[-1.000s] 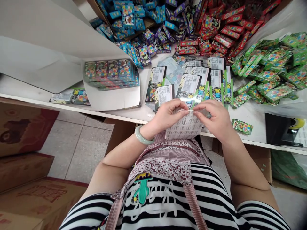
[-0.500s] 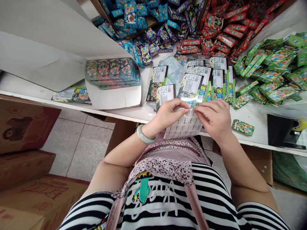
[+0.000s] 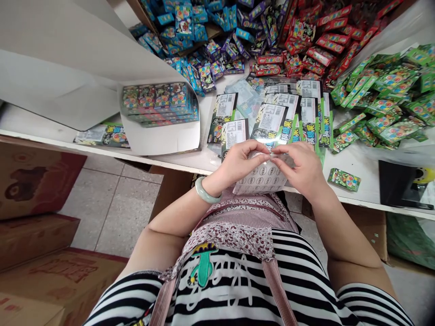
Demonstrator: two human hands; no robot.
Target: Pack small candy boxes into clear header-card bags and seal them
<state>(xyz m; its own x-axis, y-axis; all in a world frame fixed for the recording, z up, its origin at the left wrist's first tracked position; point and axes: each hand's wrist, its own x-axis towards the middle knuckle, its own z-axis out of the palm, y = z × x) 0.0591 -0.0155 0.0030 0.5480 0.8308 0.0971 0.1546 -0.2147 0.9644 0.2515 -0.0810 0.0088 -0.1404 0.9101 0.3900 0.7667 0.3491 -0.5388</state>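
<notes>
A sheet of round printed stickers hangs at the table's front edge, its top pinched between the fingers of my left hand. My right hand is closed too, its thumb and index finger meeting my left fingertips at the sheet's top edge; whether a small piece is between them is hidden. Behind the hands lie several flat black-and-green printed packages with white labels, overlapping one another. To the right of my right hand rests a single small green box.
Piles of blue boxes, purple boxes, red boxes and green boxes fill the back and right. At left, an open white carton holds stacked boxes. Brown cartons stand on the floor at lower left.
My right hand has shifted slightly left, bringing its fingertips against my left ones. The sticker sheet has moved up a little and its top is more covered by the fingers.
</notes>
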